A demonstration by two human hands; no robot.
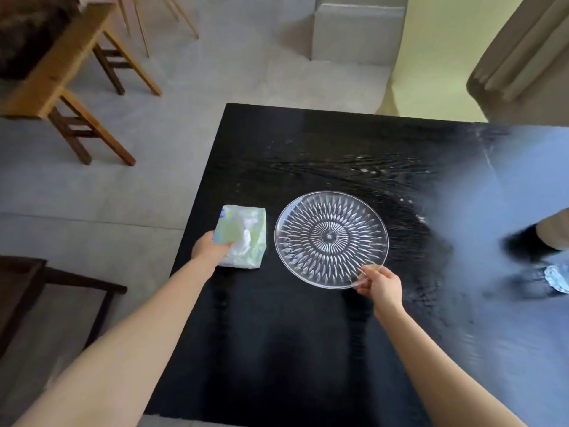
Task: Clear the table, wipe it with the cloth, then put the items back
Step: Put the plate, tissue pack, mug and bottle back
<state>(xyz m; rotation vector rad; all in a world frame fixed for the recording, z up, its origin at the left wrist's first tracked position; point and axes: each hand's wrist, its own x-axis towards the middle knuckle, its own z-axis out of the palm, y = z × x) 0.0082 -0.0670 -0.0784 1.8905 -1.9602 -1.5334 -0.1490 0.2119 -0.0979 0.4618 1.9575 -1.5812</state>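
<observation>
A round clear cut-glass plate (331, 238) lies flat on the black table (277, 334). My right hand (381, 286) pinches its near right rim between thumb and fingers. Left of the plate sits a soft tissue pack (244, 238) in pale green and white wrapping, close to the table's left edge. My left hand (209, 248) grips the pack's near left corner. Damp streaks shine across the far half of the table top. No cloth shows in the view.
A wooden stool (70, 87) stands on the grey floor at the far left, and a dark low stand (37, 291) sits near left. A crumpled silvery object (557, 277) lies at the table's right side. A curtain (520, 57) hangs at the far right.
</observation>
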